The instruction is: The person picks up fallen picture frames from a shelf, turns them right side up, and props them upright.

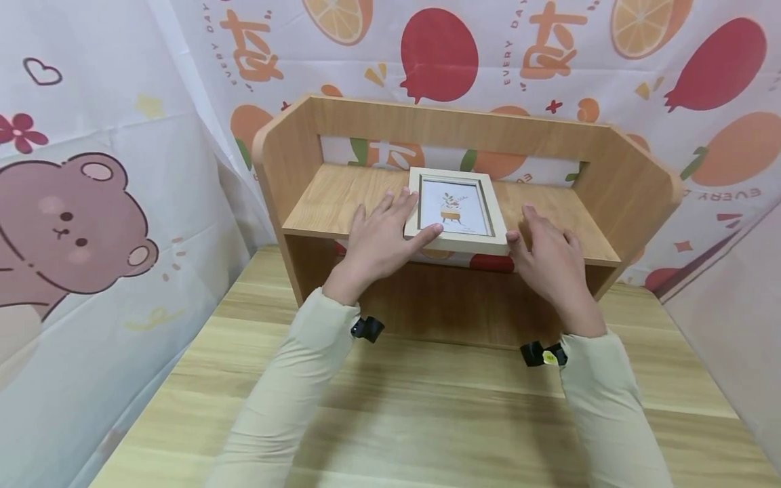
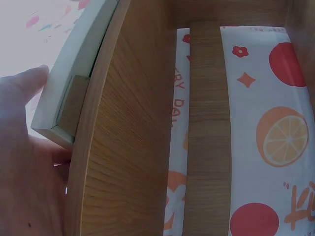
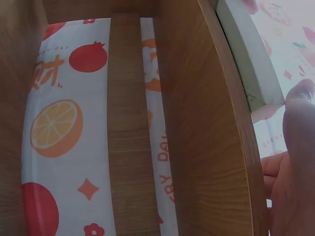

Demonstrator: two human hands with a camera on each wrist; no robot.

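We log a cream rectangular picture frame face-up on the light-brown wooden shelf's upper board, between our hands. Left hand: fingers spread wide, thumb across its near-left corner. Right hand: fingers loosely bent, thumb against its near-right corner.

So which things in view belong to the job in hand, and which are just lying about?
Part of the job:
picture frame, lying flat
wooden shelf unit under it
left hand, touching the frame
right hand, thumb at its near corner

Just surroundings:
tabletop
fruit-print cloth
bear-print cloth
black wrist devices
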